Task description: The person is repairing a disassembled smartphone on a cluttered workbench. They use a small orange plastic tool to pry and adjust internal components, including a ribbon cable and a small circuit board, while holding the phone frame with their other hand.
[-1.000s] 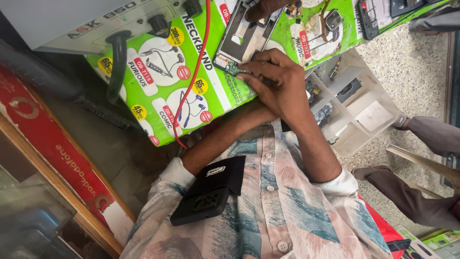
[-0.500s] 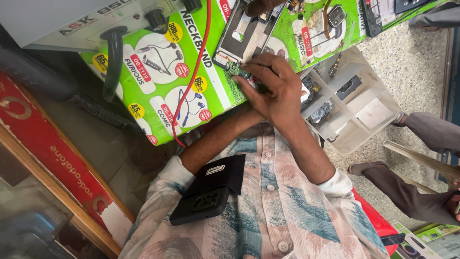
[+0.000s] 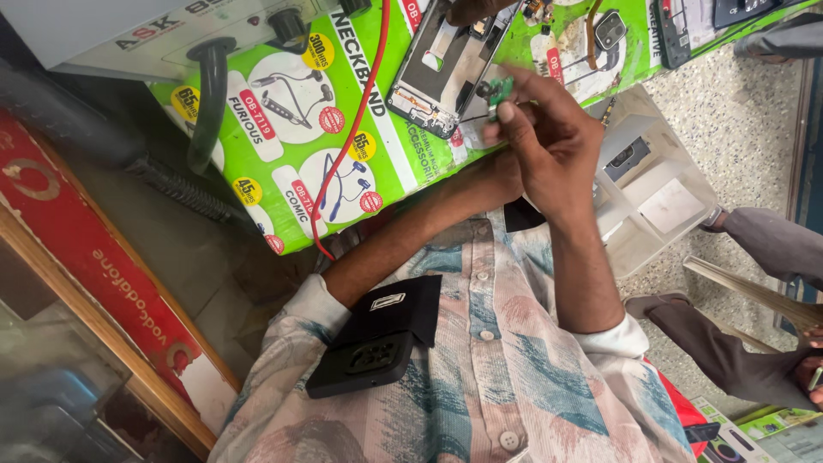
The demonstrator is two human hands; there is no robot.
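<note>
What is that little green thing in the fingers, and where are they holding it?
A small green circuit board, pinched at its lower edge by the fingertips of one hand; which hand cannot be told. The other hand is hidden.

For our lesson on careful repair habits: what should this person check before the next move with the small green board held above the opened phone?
1. Grip on the small green board: pinched at the fingertips of the right hand. Ok.
2. Left hand's hold: hidden behind the right hand. Cannot tell.
3. Opened phone frame: lies flat on the green mat, just beside the board. Ok.
4. Red wire: trails across the mat close to the phone frame and could snag. Not ok.
5. White parts tray: open, right next to the right hand. Ok.
6. Board's contacts: too small to see. Cannot tell.
</note>
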